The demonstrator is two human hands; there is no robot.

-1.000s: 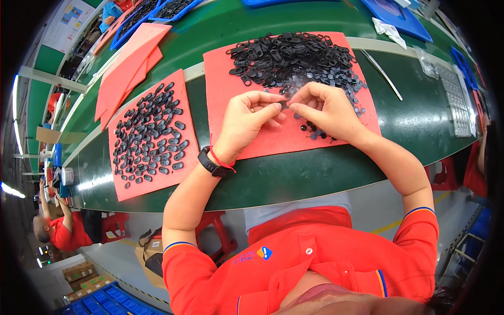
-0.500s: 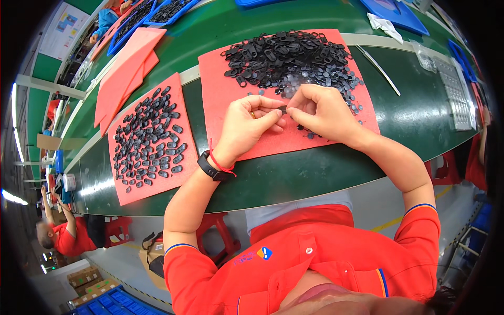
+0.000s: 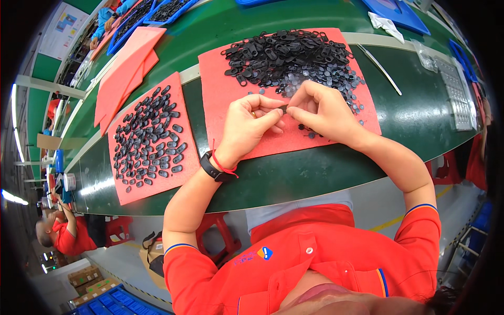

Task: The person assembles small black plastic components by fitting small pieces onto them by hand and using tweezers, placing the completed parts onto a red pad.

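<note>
My left hand (image 3: 253,122) and my right hand (image 3: 321,113) meet fingertip to fingertip over a pink foam sheet (image 3: 214,79). Between them they pinch a small black oval part (image 3: 284,109), mostly covered by the fingers. Just beyond the hands lies a heap of black oval parts with ring-like openings (image 3: 278,55). Small grey translucent discs (image 3: 328,76) are spread along the heap's near side. A few dark bits lie under my right hand. To the left, a second pink foam sheet (image 3: 128,195) carries many black oval pieces (image 3: 149,139) laid out separately.
Loose pink foam sheets (image 3: 123,79) are stacked at the far left. A white stick-like tool (image 3: 380,71) lies right of the heap, near a grey tray (image 3: 454,94) and a white cloth (image 3: 386,26). Blue trays (image 3: 170,10) stand at the back. A co-worker (image 3: 65,231) sits far left.
My hands keep almost the same place and still pinch the small part; the right fingers have shifted very slightly. In the background, the co-workers at the left have moved their arms a little.
</note>
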